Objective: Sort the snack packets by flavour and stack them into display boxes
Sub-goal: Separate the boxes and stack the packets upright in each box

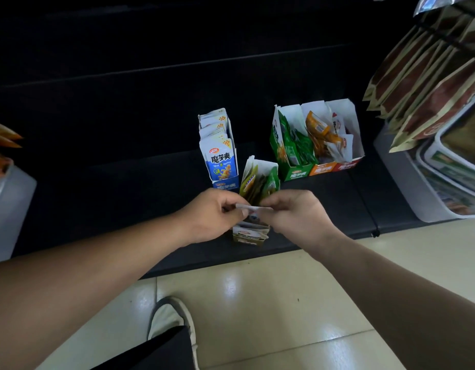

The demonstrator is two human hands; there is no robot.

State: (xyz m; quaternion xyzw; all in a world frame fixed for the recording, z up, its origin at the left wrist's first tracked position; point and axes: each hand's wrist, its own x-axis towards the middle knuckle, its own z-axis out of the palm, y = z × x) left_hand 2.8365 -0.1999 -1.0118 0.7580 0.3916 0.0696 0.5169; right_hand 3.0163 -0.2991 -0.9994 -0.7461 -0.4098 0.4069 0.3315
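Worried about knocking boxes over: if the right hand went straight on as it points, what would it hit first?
Probably the upright packets in the olive box, then the blue box; depth is unclear.

Arms extended; left hand (212, 214), right hand (292, 212) meet, both apparently pinching packet (253, 208).

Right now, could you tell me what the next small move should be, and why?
Probably lower the packet, pinched between the left hand and right hand, into the olive box beneath, since it hangs edge-on above that box's open top.
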